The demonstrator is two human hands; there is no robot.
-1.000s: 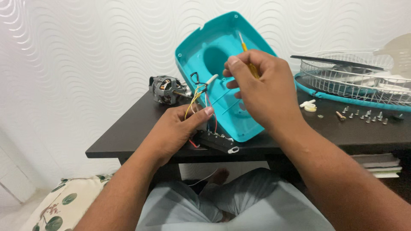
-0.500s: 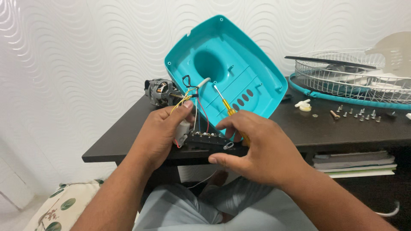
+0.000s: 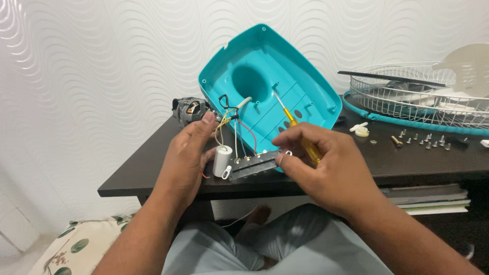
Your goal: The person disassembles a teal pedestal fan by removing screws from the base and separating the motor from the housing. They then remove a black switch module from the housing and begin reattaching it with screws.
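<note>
A teal plastic fan base shell (image 3: 285,76) stands tilted on the dark table (image 3: 407,158), hollow side toward me. Coloured wires (image 3: 232,119) run from it to a white cylindrical capacitor (image 3: 222,161) and a grey switch strip (image 3: 253,164) at the table's front edge. My left hand (image 3: 188,153) steadies the wires and capacitor from the left. My right hand (image 3: 326,165) holds a yellow-handled screwdriver (image 3: 298,130), tip pointing up into the shell, while its fingertips pinch the strip's right end.
A small electric motor (image 3: 189,109) lies behind my left hand. Wire fan guards (image 3: 407,94) with a teal rim sit at the right, with several loose screws (image 3: 423,140) and a white knob (image 3: 360,130) in front. Books lie on a shelf under the table.
My right hand came down from the shell's upper part to the switch strip at the table edge, screwdriver still in it. The left hand stayed on the wires.
</note>
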